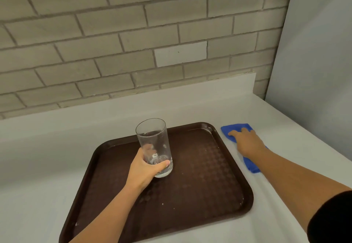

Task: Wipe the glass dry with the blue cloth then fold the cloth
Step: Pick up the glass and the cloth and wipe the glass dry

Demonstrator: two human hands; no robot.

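A tall clear glass [154, 140] stands roughly upright over the brown tray [209, 185], with droplets on its wall. My left hand [144, 170] is wrapped around its lower part. Whether its base rests on the tray or hangs just above it, I cannot tell. The blue cloth [231, 128] lies on the white counter just right of the tray. My right hand [247, 143] lies flat on top of the cloth with its fingers spread, and it hides the cloth's middle. A strip of cloth shows under my forearm.
The white counter [38, 166] runs along a grey brick wall [114, 43] at the back. A pale panel [314, 52] closes off the right side. Small water drops dot the tray's surface.
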